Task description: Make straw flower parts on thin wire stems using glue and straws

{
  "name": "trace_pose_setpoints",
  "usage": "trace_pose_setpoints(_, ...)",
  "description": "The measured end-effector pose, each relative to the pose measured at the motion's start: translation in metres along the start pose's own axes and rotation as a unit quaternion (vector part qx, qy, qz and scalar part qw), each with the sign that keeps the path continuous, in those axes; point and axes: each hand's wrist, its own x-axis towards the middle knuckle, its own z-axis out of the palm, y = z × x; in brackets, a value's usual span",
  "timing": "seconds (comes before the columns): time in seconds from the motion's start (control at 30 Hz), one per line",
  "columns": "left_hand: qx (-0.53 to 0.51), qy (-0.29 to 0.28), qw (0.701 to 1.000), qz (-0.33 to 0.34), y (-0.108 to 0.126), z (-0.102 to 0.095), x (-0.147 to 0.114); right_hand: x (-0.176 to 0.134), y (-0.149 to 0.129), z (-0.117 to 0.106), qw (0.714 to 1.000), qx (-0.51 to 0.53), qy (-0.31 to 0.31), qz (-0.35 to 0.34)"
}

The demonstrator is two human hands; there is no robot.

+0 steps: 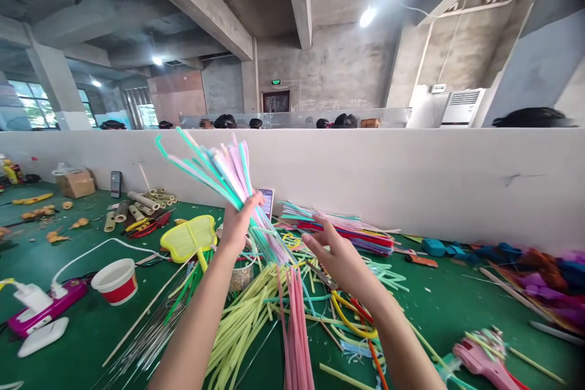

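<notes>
My left hand (240, 224) is wrapped round a thick bundle of pipe cleaners (228, 170), mint green, lilac and pale pink, raised and tilted over the table. Its upper ends fan out; the lower ends reach down toward the middle of the worktop. My right hand (338, 253) is empty, fingers apart, in front of a stack of pipe cleaners (356, 237) in red, purple and pastel colours. Below the bundle lie pale yellow pipe cleaners (244, 320) and a pink bunch (297, 335). Scissors (323, 275) show partly beside my right hand.
A white partition (411, 177) runs behind the green table (439, 304). To the left are a yellow fly-swatter-like piece (189, 239), a paper cup (116, 280), a purple power strip (50, 308) and bamboo tubes (144, 201). A pink glue gun (479, 356) lies front right.
</notes>
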Motion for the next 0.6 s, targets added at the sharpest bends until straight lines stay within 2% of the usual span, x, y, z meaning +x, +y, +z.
trace_pose_setpoints(0.1, 0.015, -0.061, 0.998, -0.031, 0.008, 0.016, -0.017, -0.006, -0.013, 0.004, 0.997, 0.027, 0.044, -0.059)
trace_pose_setpoints(0.2, 0.032, -0.162, 0.986, -0.021, 0.014, 0.029, -0.034, -0.008, -0.019, 0.018, 0.986, 0.023, 0.06, -0.153)
trace_pose_setpoints(0.27, 0.044, -0.232, 0.972, -0.022, 0.012, 0.034, -0.041, -0.008, -0.018, 0.025, 0.984, 0.049, 0.051, -0.166)
trace_pose_setpoints(0.33, 0.054, -0.286, 0.956, -0.038, 0.004, 0.036, -0.043, -0.007, -0.014, 0.027, 0.989, 0.037, 0.056, -0.133)
trace_pose_setpoints(0.43, 0.108, -0.339, 0.934, -0.02, -0.012, 0.033, -0.038, 0.004, -0.002, 0.019, 0.993, -0.067, 0.069, -0.071)
trace_pose_setpoints(0.53, 0.195, -0.356, 0.913, 0.026, -0.025, 0.023, -0.027, 0.033, 0.014, -0.007, 0.982, -0.172, 0.074, -0.023)
trace_pose_setpoints(0.6, 0.249, -0.348, 0.903, 0.031, -0.031, 0.013, -0.017, 0.061, 0.029, -0.031, 0.966, -0.241, 0.091, 0.023)
